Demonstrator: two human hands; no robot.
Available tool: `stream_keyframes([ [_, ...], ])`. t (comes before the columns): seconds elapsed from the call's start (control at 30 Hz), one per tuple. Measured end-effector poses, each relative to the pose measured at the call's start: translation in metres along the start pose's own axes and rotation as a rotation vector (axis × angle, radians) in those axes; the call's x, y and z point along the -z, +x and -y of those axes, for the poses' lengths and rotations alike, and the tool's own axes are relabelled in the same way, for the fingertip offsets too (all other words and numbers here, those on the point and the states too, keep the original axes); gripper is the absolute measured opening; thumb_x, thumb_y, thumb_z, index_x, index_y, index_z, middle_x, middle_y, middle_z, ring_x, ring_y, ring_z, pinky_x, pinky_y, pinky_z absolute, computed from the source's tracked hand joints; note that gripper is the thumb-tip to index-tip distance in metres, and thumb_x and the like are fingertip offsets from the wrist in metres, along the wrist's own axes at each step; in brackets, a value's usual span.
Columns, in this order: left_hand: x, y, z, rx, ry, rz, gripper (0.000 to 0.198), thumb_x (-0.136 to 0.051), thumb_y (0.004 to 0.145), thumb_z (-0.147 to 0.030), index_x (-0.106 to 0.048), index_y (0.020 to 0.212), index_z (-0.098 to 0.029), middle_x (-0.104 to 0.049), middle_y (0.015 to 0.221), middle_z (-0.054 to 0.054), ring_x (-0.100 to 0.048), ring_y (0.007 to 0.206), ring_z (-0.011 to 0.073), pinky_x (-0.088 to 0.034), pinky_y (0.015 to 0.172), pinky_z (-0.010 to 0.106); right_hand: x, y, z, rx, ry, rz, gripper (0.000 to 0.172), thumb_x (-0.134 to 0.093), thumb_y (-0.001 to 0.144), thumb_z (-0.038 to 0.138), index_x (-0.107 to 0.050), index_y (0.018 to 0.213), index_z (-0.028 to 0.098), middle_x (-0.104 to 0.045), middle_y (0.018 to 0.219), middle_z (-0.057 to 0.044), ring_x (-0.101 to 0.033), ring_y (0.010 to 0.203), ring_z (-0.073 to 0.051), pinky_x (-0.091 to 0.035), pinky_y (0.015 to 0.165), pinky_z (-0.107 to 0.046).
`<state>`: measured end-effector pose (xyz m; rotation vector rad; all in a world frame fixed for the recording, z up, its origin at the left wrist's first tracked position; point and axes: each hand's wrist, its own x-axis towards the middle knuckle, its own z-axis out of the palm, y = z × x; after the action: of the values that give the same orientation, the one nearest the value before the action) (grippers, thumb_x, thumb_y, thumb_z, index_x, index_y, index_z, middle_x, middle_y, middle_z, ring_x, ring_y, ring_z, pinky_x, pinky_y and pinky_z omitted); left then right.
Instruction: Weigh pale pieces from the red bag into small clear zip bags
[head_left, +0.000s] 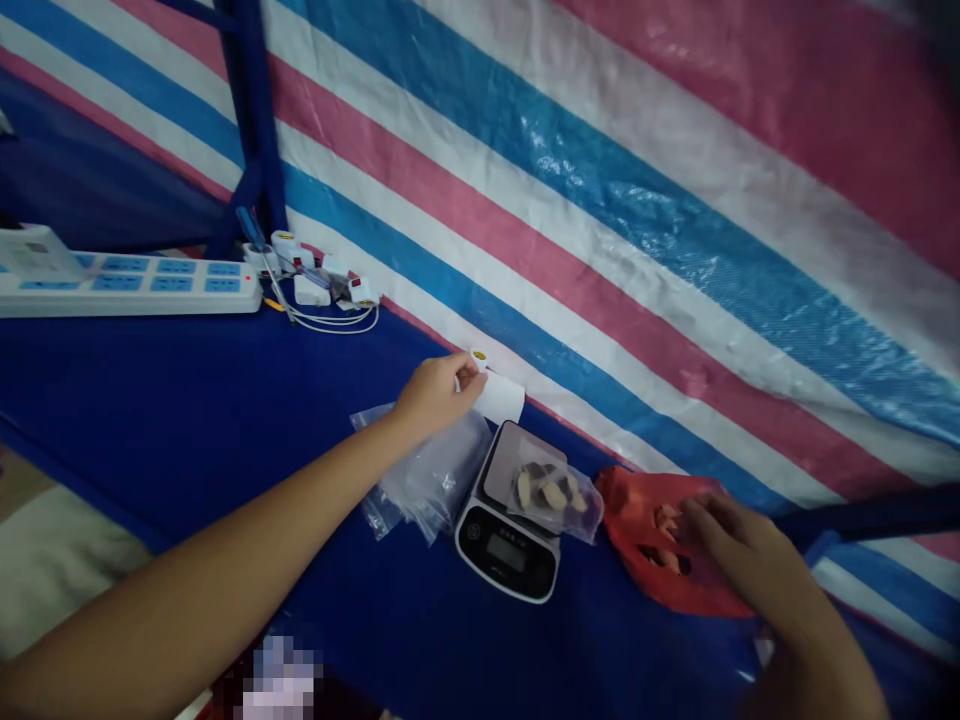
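Observation:
My left hand point(442, 392) reaches to the back of the blue table, fingers curled in a pinch at the edge of a white paper roll point(504, 398). Beneath that wrist lie several clear plastic zip bags point(431, 470). A kitchen scale point(506, 555) stands between my hands, its display looking blank. On its plate rests a clear bag point(551, 490) with pale, dark-edged slices inside, overhanging the right side. My right hand point(739, 550) is bent over a red plastic bag point(637, 530) holding similar pieces. Its fingertips are closed near the bag's opening; what they grip is unclear.
A white power strip point(172, 285) with blue sockets lies at the left. Beside it are a blue-handled screwdriver point(259, 245), white plugs and a coiled cable point(337, 322). A striped plastic sheet point(525, 250) hangs behind the table, with a blue metal post point(255, 110) at the left.

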<state>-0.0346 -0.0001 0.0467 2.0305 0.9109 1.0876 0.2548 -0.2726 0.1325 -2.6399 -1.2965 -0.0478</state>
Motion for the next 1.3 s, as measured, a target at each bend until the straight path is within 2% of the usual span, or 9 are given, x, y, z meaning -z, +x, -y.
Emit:
stream_keyframes([
  [0.2, 0.000, -0.009, -0.002, -0.017, 0.247, 0.364, 0.032, -0.051, 0.090, -0.051, -0.062, 0.083, -0.021, -0.069, 0.079, 0.003, -0.061, 0.072, 0.0182, -0.037, 0.067, 0.031, -0.018, -0.001, -0.030, -0.256, -0.185, -0.077, 0.045, -0.034, 0.090, 0.042, -0.071, 0.095, 0.018, -0.075, 0.092, -0.019, -0.070, 0.092, -0.034, -0.049, 0.074, -0.039],
  [0.33, 0.004, -0.011, -0.010, 0.071, 0.193, 0.406, 0.040, -0.047, 0.091, -0.057, -0.061, 0.103, -0.022, -0.070, 0.082, 0.003, -0.063, 0.074, 0.0198, -0.038, 0.066, 0.032, -0.031, 0.006, -0.043, -0.322, -0.178, -0.019, 0.041, -0.039, 0.086, 0.035, -0.074, 0.095, 0.015, -0.075, 0.092, -0.021, -0.071, 0.088, -0.034, -0.049, 0.073, -0.039],
  [0.43, 0.005, -0.010, -0.005, 0.022, 0.331, 0.416, 0.041, -0.060, 0.081, -0.044, -0.057, 0.116, -0.022, -0.072, 0.090, 0.003, -0.066, 0.086, 0.0239, -0.039, 0.070, 0.032, -0.037, 0.008, -0.056, -0.358, -0.148, -0.010, 0.039, -0.041, 0.086, 0.034, -0.073, 0.096, 0.014, -0.075, 0.091, -0.021, -0.071, 0.089, -0.034, -0.050, 0.073, -0.038],
  [0.57, 0.005, -0.006, 0.011, -0.034, 0.429, 0.421, 0.039, -0.056, 0.083, -0.033, -0.056, 0.121, -0.022, -0.072, 0.097, 0.005, -0.066, 0.093, 0.0258, -0.040, 0.072, 0.033, -0.032, 0.005, -0.055, -0.341, -0.185, 0.061, 0.034, -0.042, 0.085, 0.033, -0.071, 0.086, 0.016, -0.074, 0.087, -0.021, -0.071, 0.086, -0.035, -0.048, 0.073, -0.039],
  [0.73, 0.005, -0.002, 0.023, -0.092, 0.445, 0.429, 0.029, -0.054, 0.087, -0.029, -0.060, 0.115, -0.023, -0.071, 0.090, 0.004, -0.066, 0.087, 0.0236, -0.039, 0.070, 0.032, -0.026, -0.007, -0.017, -0.233, 0.056, -0.180, 0.033, -0.045, 0.085, 0.043, -0.067, 0.089, 0.019, -0.074, 0.082, -0.014, -0.068, 0.076, -0.030, -0.047, 0.068, -0.038],
  [0.87, 0.002, -0.002, 0.028, -0.090, 0.458, 0.395, 0.029, -0.053, 0.089, -0.032, -0.060, 0.115, -0.022, -0.070, 0.090, 0.005, -0.066, 0.087, 0.0237, -0.041, 0.072, 0.033, -0.047, -0.014, 0.004, 0.075, 0.282, 0.262, 0.026, -0.054, 0.080, 0.040, -0.069, 0.090, 0.021, -0.071, 0.077, -0.006, -0.066, 0.071, -0.023, -0.047, 0.066, -0.032],
  [0.97, 0.000, -0.003, 0.033, -0.106, 0.461, 0.363, 0.030, -0.050, 0.091, -0.034, -0.059, 0.116, -0.020, -0.069, 0.101, 0.008, -0.064, 0.095, 0.0250, -0.044, 0.079, 0.036, -0.063, -0.014, 0.008, 0.008, 0.326, 0.449, 0.037, -0.057, 0.080, 0.036, -0.068, 0.112, 0.021, -0.068, 0.071, -0.002, -0.062, 0.060, -0.019, -0.044, 0.058, -0.030],
  [1.17, -0.005, -0.005, 0.039, -0.169, 0.486, 0.276, 0.032, -0.045, 0.096, -0.039, -0.060, 0.114, -0.018, -0.064, 0.114, 0.011, -0.055, 0.112, 0.0282, -0.042, 0.097, 0.042, -0.067, -0.007, 0.007, 0.138, 0.305, 0.387, 0.040, -0.068, 0.072, 0.032, -0.071, 0.111, 0.021, -0.072, 0.102, -0.005, -0.066, 0.093, -0.024, -0.047, 0.082, -0.034],
  [1.3, -0.007, -0.006, 0.042, -0.172, 0.488, 0.250, 0.036, -0.046, 0.096, -0.045, -0.060, 0.115, -0.018, -0.062, 0.118, 0.011, -0.053, 0.113, 0.0289, -0.042, 0.097, 0.045, -0.071, -0.003, 0.014, 0.141, 0.205, 0.456, 0.033, -0.069, 0.074, 0.034, -0.072, 0.105, 0.021, -0.067, 0.083, -0.001, -0.061, 0.079, -0.021, -0.042, 0.071, -0.031],
])
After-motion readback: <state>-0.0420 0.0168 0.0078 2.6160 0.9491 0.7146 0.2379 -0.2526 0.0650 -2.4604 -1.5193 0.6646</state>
